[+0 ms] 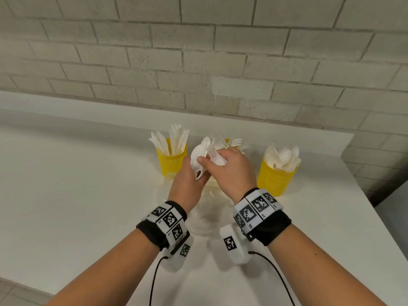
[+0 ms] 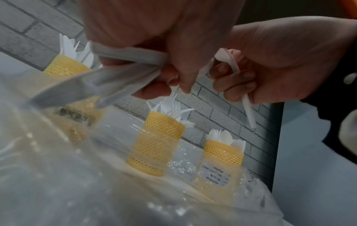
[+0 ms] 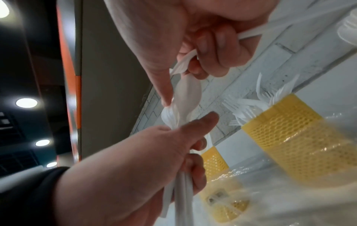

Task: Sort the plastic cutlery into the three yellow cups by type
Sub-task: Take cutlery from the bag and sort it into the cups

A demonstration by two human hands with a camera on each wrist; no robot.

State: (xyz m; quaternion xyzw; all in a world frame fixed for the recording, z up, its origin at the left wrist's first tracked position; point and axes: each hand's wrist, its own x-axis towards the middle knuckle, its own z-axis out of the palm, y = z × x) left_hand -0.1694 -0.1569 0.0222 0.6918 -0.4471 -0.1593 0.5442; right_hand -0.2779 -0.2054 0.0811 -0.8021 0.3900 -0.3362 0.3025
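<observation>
Three yellow mesh cups stand near the wall: the left cup (image 1: pixel 171 161) holds knives, the middle cup (image 1: pixel 228 142), mostly hidden behind my hands, holds forks, and the right cup (image 1: pixel 276 176) holds spoons. My left hand (image 1: pixel 187 181) grips a bunch of white spoons (image 1: pixel 199 154) by their handles, bowls up. My right hand (image 1: pixel 230 171) is curled round a white fork (image 1: pixel 215 157), its thumb touching the spoon bunch. The right wrist view shows the spoon bowls (image 3: pixel 186 96) between both hands and the handles (image 3: pixel 181 191) in the left fist.
A crumpled clear plastic bag (image 1: pixel 205 217) lies on the white table (image 1: pixel 77 184) under my wrists and reaches the cups' feet (image 2: pixel 77 183). A brick wall runs behind the cups. The table's right edge lies just past the spoon cup.
</observation>
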